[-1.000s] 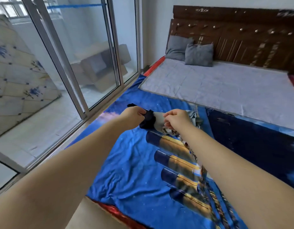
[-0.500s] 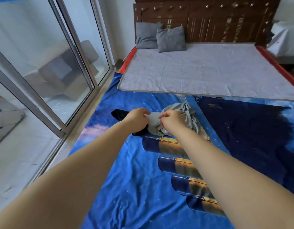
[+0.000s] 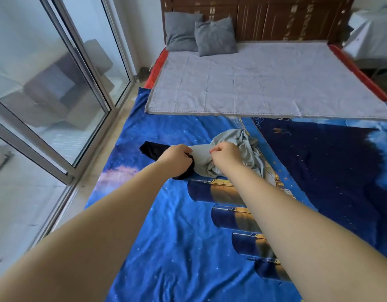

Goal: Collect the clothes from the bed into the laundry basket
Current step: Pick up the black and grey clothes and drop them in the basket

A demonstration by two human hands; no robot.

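Head view: left hand (image 3: pixel 177 159) is curling its fingers round a black garment (image 3: pixel 154 150), and right hand (image 3: pixel 225 156) is pinching a grey garment (image 3: pixel 238 147); both clothes are lying bunched on the blue printed bedsheet (image 3: pixel 177 247). Beyond them a grey quilt (image 3: pixel 264 83) is covering the bed, two grey pillows (image 3: pixel 201 33) are leaning against the wooden headboard (image 3: pixel 286 16), and sliding glass doors (image 3: pixel 57 83) are flanking the left side.

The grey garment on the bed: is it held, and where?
Yes. Both hands, left and right, pinch the grey garment at its near bunched edge.
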